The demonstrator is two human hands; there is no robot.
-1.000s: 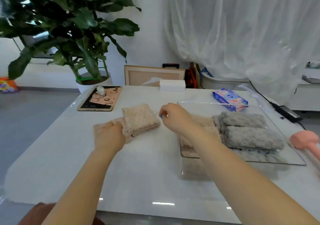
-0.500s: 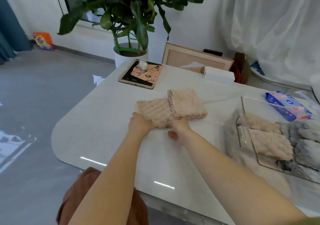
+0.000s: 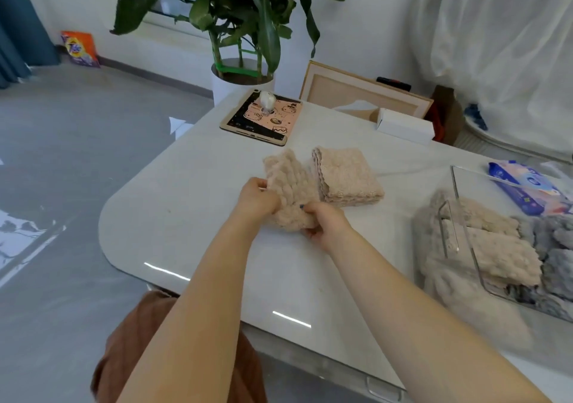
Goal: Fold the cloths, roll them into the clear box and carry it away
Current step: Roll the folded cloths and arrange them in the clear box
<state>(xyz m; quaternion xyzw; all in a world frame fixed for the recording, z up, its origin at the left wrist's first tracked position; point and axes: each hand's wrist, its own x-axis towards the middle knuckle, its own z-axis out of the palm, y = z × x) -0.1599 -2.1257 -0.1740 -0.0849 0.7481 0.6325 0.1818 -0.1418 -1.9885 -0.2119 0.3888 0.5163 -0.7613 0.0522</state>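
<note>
A beige fluffy cloth [image 3: 288, 191] is lifted off the white table [image 3: 192, 216] near its left end. My left hand [image 3: 257, 199] grips the cloth's left edge and my right hand [image 3: 325, 222] pinches its lower right corner. A second beige cloth [image 3: 347, 177], folded flat, lies just to the right of it. The clear box [image 3: 455, 235] stands at the right with beige rolls [image 3: 496, 247] and grey rolls [image 3: 555, 247] inside.
A pink-and-black tablet [image 3: 263, 118] with a small white object on it lies at the table's far left. A white box [image 3: 404, 126], a wipes packet [image 3: 527, 185], a potted plant [image 3: 242, 70] and a framed board [image 3: 362, 92] sit beyond. The table's rounded edge is close on the left.
The view swung left. My right hand moved from the box side to the left cloth, and both hands have raised that cloth off the table.
</note>
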